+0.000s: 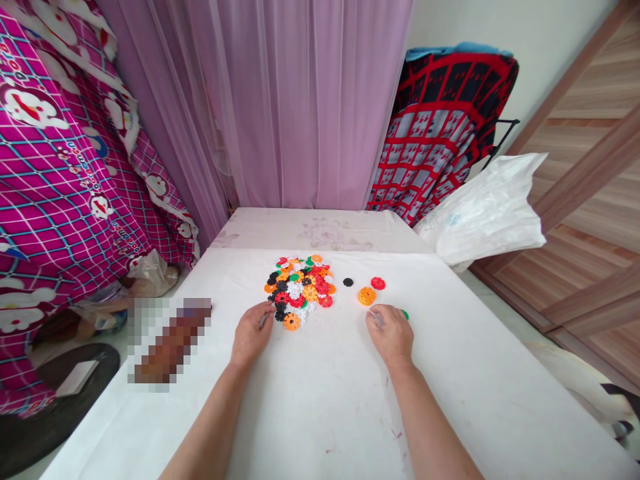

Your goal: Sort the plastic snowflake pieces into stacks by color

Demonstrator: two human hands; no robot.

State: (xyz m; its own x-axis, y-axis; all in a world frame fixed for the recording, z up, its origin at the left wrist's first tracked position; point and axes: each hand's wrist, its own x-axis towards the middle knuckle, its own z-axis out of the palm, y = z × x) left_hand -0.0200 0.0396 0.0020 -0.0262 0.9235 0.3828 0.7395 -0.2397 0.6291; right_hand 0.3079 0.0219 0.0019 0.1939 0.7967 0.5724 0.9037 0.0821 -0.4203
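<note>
Forearms (215, 417) extend forward, left hand (253, 333) curled beside disc pile (300, 287), right hand (395, 335) curled near orange discs (367, 297); cannot tell whether either pinches anything.

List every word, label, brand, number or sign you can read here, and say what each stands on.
"doraemon", as best it reads: slanted lettering, repeated on the pink checked cloth.
Too faint to read: the bluish mark on the white bag.
Too small to tell whether letters: the marks on the red-and-black cloth.
No readable text: the flower-shaped discs.
Cannot be read: the pixelated object.
</note>
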